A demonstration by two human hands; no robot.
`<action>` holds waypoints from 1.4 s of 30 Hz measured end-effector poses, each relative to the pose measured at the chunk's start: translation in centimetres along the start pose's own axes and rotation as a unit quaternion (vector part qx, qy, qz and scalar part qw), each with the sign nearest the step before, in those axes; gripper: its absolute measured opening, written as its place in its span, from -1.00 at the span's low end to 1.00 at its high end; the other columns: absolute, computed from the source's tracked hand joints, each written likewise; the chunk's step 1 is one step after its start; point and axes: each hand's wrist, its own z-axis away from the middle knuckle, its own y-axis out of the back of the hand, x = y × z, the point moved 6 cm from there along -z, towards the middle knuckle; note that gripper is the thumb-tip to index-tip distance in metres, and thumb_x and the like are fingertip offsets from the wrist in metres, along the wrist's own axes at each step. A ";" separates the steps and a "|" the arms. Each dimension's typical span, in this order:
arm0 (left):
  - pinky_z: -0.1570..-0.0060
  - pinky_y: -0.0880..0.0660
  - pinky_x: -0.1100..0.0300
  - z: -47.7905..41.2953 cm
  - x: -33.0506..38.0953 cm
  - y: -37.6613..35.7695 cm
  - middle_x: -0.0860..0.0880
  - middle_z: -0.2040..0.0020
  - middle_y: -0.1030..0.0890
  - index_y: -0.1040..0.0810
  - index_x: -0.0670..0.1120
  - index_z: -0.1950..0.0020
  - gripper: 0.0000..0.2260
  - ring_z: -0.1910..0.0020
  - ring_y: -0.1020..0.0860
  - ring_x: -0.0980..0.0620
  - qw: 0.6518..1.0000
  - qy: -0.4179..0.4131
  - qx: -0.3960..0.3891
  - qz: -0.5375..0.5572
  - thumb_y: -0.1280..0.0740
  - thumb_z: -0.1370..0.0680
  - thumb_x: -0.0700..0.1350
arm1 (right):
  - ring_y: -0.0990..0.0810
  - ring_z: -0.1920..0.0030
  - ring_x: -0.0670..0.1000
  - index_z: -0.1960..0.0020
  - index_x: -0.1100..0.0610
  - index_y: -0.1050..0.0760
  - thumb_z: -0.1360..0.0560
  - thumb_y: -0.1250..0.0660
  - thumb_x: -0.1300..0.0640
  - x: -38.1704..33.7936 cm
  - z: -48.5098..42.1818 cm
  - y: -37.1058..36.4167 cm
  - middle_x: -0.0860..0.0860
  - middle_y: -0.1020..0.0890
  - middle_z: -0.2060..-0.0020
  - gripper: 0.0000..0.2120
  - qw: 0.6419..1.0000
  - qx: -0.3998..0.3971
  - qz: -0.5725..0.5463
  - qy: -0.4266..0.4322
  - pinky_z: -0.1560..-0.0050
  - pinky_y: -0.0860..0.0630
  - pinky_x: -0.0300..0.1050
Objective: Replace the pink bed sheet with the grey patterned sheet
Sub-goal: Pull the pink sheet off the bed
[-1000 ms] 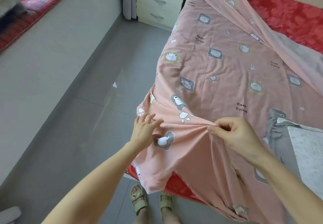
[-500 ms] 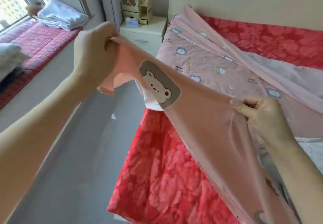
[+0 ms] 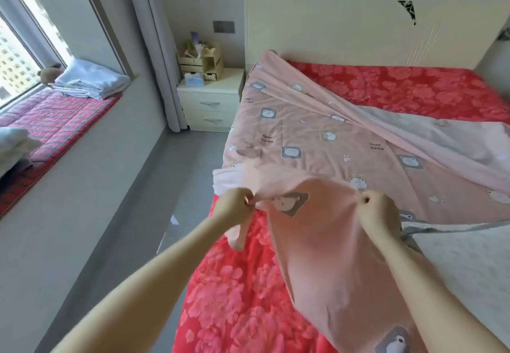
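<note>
Pink cloth with little bears was bunched in both hands. The left hand (image 3: 234,206) pinched one bit of the pink bed sheet (image 3: 317,137) with curled fingers. The right hand (image 3: 378,212) pinched another bit close by, so the near corner hung in the air above the bed. The far part of the sheet lay across the bed, up near the headboard (image 3: 331,30). This looked like the taking-off step, about half done. Next it would need a long pull toward the person until it came free. What I think was the grey patterned sheet (image 3: 469,264) lay on the right side of the bed. Under it all was a red flowery mattress cover (image 3: 242,297). A cream nightstand (image 3: 209,96) stood beside the bed, and folded pale bedding (image 3: 91,82) sat on the red checked window seat (image 3: 55,115)
</note>
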 end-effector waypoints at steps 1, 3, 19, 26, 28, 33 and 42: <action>0.23 -0.43 0.19 0.2 -1.0 -2.3 -0.08 0.05 -0.65 -0.59 -0.09 -0.07 -0.81 0.04 -0.57 -0.12 0.999 0.012 -0.041 0.001 -0.26 -0.54 -0.08 | -0.54 0.13 0.26 0.16 0.16 -0.57 -0.49 -0.24 0.27 0.5 0.4 -0.7 0.22 -0.60 0.18 -0.85 0.999 -0.016 0.021 -0.017 0.21 -0.33 -0.07; 0.03 -0.45 0.18 1.1 -3.2 -5.7 -0.08 -0.11 -0.62 -0.56 -0.08 -0.14 -0.78 -0.10 -0.55 -0.08 0.993 0.030 -0.111 0.013 -0.31 -0.52 -0.07 | -0.56 0.01 0.23 0.00 0.15 -0.58 -0.49 -0.23 0.24 1.0 1.5 -2.3 0.17 -0.63 0.04 -0.83 0.998 -0.036 0.049 -0.027 0.14 -0.37 -0.10; 0.10 -0.43 0.23 4.0 -27.2 6.9 -0.01 -0.02 -0.62 -0.56 -0.07 -0.12 -0.82 0.03 -0.56 -0.02 0.991 0.038 -0.104 0.072 -0.28 -0.55 -0.10 | -0.50 -0.19 0.15 -0.19 0.11 -0.53 -0.50 -0.18 0.26 -19.4 17.1 -17.6 0.10 -0.58 -0.15 -0.69 0.990 -0.119 0.072 0.041 -0.06 -0.40 -0.12; 0.20 -0.42 0.27 4.5 -41.1 18.5 -0.02 0.07 -0.62 -0.57 -0.02 0.03 -0.92 0.10 -0.57 0.01 0.993 0.051 -0.057 0.086 -0.30 -0.53 -0.15 | -0.56 -0.02 0.17 0.05 0.10 -0.60 -0.47 -0.18 0.27 -31.4 22.5 -24.2 0.06 -0.64 0.06 -0.77 0.989 -0.148 0.019 0.015 0.03 -0.46 -0.12; 0.19 -0.43 0.26 3.5 -43.3 20.8 -0.01 0.09 -0.63 -0.58 -0.03 0.03 -0.92 0.09 -0.58 -0.01 0.994 0.056 -0.033 0.092 -0.31 -0.53 -0.14 | -0.54 0.03 0.20 0.17 0.11 -0.57 -0.45 -0.18 0.28 -33.9 22.7 -25.3 0.05 -0.63 0.16 -0.79 0.988 -0.151 0.029 0.021 0.10 -0.45 -0.14; 0.18 -0.42 0.25 -1.9 -44.5 23.5 0.05 0.13 -0.60 -0.59 -0.05 0.00 -0.90 0.10 -0.57 0.01 0.993 0.042 -0.004 0.109 -0.30 -0.54 -0.13 | -0.57 0.03 0.21 0.10 0.21 -0.59 -0.45 -0.18 0.29 -37.9 19.6 -27.5 0.13 -0.65 0.11 -0.80 0.991 -0.131 0.029 0.023 0.13 -0.48 -0.10; 0.29 -0.39 0.41 -19.9 -41.2 26.6 0.07 0.12 -0.56 -0.56 -0.03 -0.03 -0.87 0.12 -0.52 0.06 0.994 0.001 -0.020 0.108 -0.26 -0.55 -0.16 | -0.29 0.26 0.20 0.44 0.10 -0.29 -0.35 -0.15 0.23 -44.4 5.5 -32.1 0.03 -0.38 0.41 -0.80 0.992 -0.123 -0.005 0.023 0.41 -0.15 -0.13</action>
